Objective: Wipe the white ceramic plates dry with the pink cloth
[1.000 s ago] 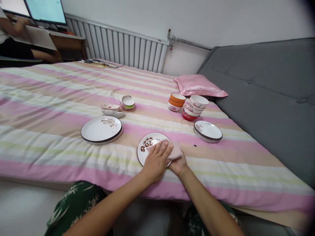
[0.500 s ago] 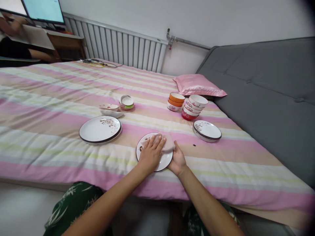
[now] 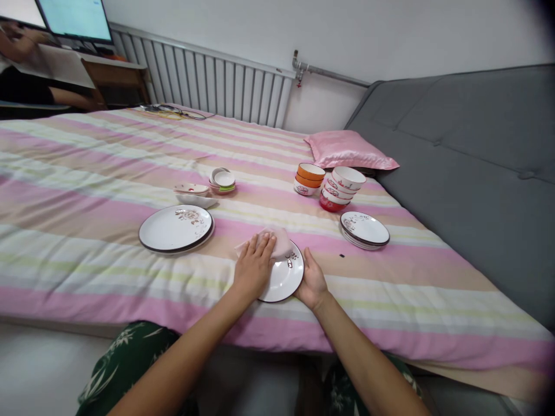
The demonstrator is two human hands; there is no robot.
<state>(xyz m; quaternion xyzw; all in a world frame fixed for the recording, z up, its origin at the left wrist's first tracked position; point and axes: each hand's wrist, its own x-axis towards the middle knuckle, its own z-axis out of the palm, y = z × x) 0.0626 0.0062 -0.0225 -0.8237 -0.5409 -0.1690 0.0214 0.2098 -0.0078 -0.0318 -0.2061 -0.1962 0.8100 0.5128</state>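
A small white plate (image 3: 284,282) with a dark rim and brown flower print is in front of me, near the bed's front edge. My right hand (image 3: 312,281) grips its right rim, thumb on the edge and fingers underneath. Over its left side, my left hand (image 3: 254,266) presses a pale pink cloth (image 3: 281,241) under its fingers. The cloth covers the far left part of the plate and hangs past the rim. Part of the plate's print shows at the upper right.
Larger plates (image 3: 171,230) are stacked at left, small plates (image 3: 366,229) at right. Beyond stand orange bowls (image 3: 310,173), red-and-white bowls (image 3: 342,189), small dishes (image 3: 224,180) and boat-shaped dishes (image 3: 195,196). A pink pillow (image 3: 347,149) lies by the grey headboard (image 3: 468,133). A person (image 3: 26,63) sits far left.
My left hand has slid the cloth leftward across the plate, uncovering the print on its right side. My right hand keeps its hold on the rim.
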